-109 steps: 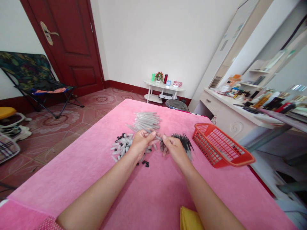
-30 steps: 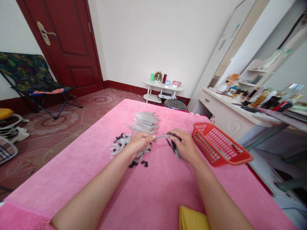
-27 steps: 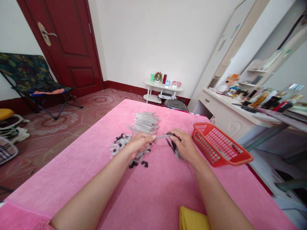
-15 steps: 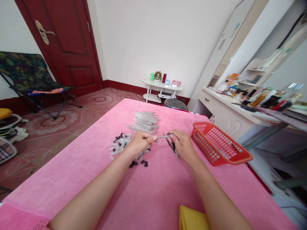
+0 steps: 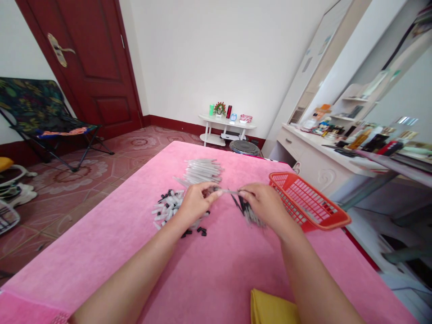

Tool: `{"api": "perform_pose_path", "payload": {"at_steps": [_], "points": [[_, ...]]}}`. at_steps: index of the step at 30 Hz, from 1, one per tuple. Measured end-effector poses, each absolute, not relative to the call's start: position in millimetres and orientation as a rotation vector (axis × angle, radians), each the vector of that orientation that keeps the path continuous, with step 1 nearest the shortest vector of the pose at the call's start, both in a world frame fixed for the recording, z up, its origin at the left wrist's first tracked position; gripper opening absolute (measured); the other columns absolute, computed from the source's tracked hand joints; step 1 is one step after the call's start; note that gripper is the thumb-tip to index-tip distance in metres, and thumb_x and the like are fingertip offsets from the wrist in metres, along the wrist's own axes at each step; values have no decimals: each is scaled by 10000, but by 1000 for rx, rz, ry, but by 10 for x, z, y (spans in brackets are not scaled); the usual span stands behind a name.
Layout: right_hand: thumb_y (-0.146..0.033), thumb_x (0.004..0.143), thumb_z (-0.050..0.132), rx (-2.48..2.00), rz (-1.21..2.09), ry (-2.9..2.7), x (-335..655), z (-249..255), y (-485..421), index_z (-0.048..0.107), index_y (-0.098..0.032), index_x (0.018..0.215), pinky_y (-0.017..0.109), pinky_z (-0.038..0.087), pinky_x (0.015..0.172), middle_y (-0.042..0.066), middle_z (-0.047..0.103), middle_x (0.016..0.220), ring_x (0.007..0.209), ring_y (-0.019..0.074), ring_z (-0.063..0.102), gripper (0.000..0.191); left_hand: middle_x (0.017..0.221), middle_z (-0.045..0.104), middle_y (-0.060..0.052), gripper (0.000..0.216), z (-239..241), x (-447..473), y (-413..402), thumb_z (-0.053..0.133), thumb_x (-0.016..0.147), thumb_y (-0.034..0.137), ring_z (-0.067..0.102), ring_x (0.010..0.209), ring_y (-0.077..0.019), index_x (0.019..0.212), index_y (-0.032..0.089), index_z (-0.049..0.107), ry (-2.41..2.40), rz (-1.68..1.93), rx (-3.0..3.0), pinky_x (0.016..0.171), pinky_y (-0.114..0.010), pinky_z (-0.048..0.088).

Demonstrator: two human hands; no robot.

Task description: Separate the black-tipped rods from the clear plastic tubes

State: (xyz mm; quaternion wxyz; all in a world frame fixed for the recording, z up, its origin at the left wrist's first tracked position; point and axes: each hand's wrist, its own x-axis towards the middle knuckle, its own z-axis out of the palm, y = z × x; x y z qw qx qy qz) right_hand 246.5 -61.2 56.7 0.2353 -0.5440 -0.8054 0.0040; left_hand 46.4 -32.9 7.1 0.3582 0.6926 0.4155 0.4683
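Over the pink cloth, my left hand (image 5: 199, 199) pinches one end of a thin greyish pen-like tube (image 5: 231, 191). The fingers of my right hand (image 5: 266, 202) are closed at its other end; the tube's details are blurred. Behind my left hand lies a pile of long translucent tubes (image 5: 203, 171). Small white and black cap-like pieces (image 5: 168, 208) are heaped to its left, partly hidden by my hand and forearm. A few short black pieces (image 5: 202, 231) lie near that forearm. Beneath my right hand are dark-tipped thin sticks (image 5: 249, 215), partly covered.
A red plastic basket (image 5: 313, 220) stands right of my right hand. Folded yellow cloth (image 5: 272, 308) lies at the near edge of the pink-covered table (image 5: 209, 279). Beyond are a low white stand (image 5: 224, 120), a dressing table (image 5: 313, 157) and a folding chair (image 5: 64, 130).
My right hand has shifted right and turned, showing more of the thin sticks beneath it. My left fingers have curled differently around the tube's end. The view has shifted slightly.
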Motion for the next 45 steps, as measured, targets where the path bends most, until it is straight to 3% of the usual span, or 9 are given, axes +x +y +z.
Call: {"api": "perform_pose_path", "payload": {"at_steps": [5,8,11,15,19,26,35,40,45], "points": [[-350,784,519,-1887,-361,-1512,3253,714,-591,709,-222,882,355,379,579,113,682,774,708,259,607,249,720,652,-51,332,62,276,-156,602,721,395,525,582,-127,869,110,686,1135,1318,1467,530,-220,376],[-377,714,594,-2090,-380,-1313,3667,601,-582,710,-248,746,428,392,583,135,640,658,678,307,607,176,629,603,-9,344,36,192,-100,624,689,403,448,491,-93,864,114,688,1163,1358,1378,464,-208,318],[-357,661,647,-1934,-387,-1284,3814,455,-545,655,-305,600,498,410,694,96,602,593,756,331,617,81,608,583,9,365,7,153,-77,636,670,423,419,465,-79,866,120,690,1178,1366,1342,445,-204,299],[-305,728,590,-1673,-413,-1477,3430,382,-456,670,-316,778,497,419,787,74,654,818,890,312,604,95,608,587,9,371,-33,138,-56,642,661,428,417,465,-77,860,119,690,1195,1368,1339,448,-203,297],[-200,781,520,-1518,-118,-1910,2657,254,-417,653,-229,922,400,432,848,81,647,959,951,243,572,196,613,590,1,346,-74,138,-39,628,677,418,432,485,-85,833,115,685,1202,1365,1365,465,-203,312],[-139,805,513,-1374,32,-2381,1970,-245,-440,520,-208,1238,394,306,1012,91,468,1318,1215,213,371,438,612,593,1,293,-67,176,-61,615,689,377,424,476,-83,802,115,683,1192,1344,1391,465,-205,316],[-166,875,417,-1320,177,-2052,2040,-97,-456,667,-163,936,310,417,845,83,633,974,926,178,553,257,570,582,-5,276,-46,226,-114,616,708,381,433,432,-72,729,109,664,1165,1180,1352,419,-189,330],[-194,875,436,-1117,379,-1933,1950,24,-569,664,-178,890,285,427,816,56,651,940,903,161,582,229,805,678,-77,358,42,305,-210,676,662,445,595,622,-137,809,118,679,968,1095,1149,512,-220,460],[-156,826,500,-1176,396,-2032,1815,-97,-619,647,-178,800,266,418,806,48,635,942,898,152,573,150,762,674,-64,333,38,258,-159,745,615,367,609,627,-122,808,105,675,868,1347,892,572,-220,506]]}}
